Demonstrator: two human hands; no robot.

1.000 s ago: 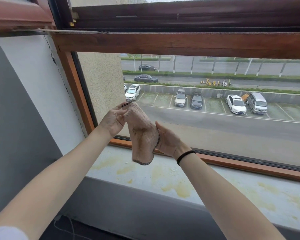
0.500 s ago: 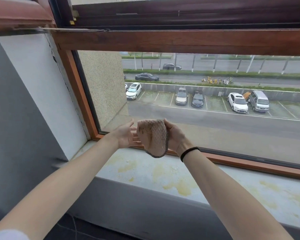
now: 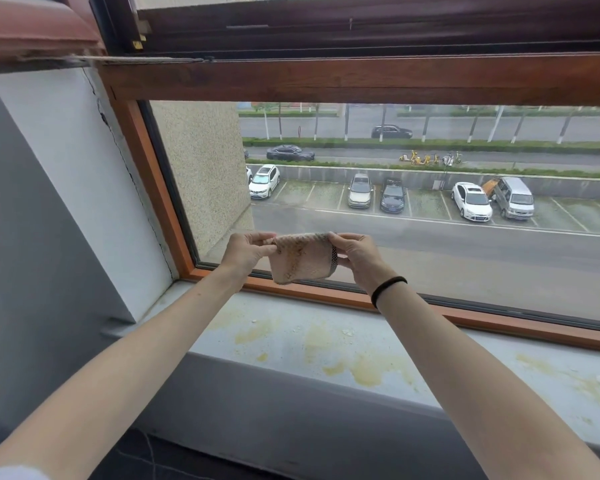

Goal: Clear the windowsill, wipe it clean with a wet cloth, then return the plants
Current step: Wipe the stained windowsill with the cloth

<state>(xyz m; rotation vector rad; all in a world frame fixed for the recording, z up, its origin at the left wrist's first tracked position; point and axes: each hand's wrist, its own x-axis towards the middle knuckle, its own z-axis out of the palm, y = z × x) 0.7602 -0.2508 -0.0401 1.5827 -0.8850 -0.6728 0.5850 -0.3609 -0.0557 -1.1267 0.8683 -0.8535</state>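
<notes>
cloth (image 3: 302,258) long axis left-right, hanging | left hand (image 3: 246,252) pinches left corner | right hand (image 3: 355,252) pinches right corner | above stained sill (image 3: 326,344)

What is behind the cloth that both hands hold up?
Behind the cloth, pinched by the left hand and right hand, are the window glass, the road outside and, at its lower edge, the orange window frame. The parts it covers cannot be seen.

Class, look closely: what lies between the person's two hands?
The cloth, top corners pinched by left hand and right hand; head view.
</notes>
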